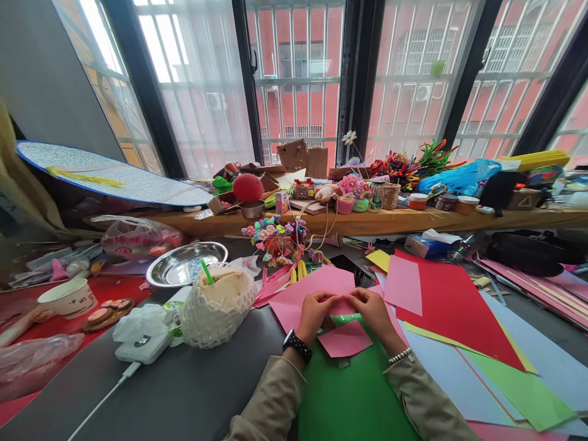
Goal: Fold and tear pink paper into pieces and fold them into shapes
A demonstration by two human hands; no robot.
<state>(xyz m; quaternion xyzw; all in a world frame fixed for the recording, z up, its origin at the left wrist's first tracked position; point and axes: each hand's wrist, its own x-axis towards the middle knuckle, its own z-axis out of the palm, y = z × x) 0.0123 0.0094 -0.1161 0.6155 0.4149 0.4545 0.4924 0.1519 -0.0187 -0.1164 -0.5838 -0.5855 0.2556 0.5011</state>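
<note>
My left hand (314, 315) and right hand (373, 313) pinch a pink paper (342, 308) in their fingers (327, 300), near the green sheet's (351, 401) far end, lower edge running left-right, long axis hidden by my grip

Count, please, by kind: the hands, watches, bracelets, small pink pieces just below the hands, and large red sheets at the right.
Left hand and right hand: 2
Watch: 1
Bracelet: 1
Small pink piece: 1
Large red sheet: 1
Total: 6
</note>
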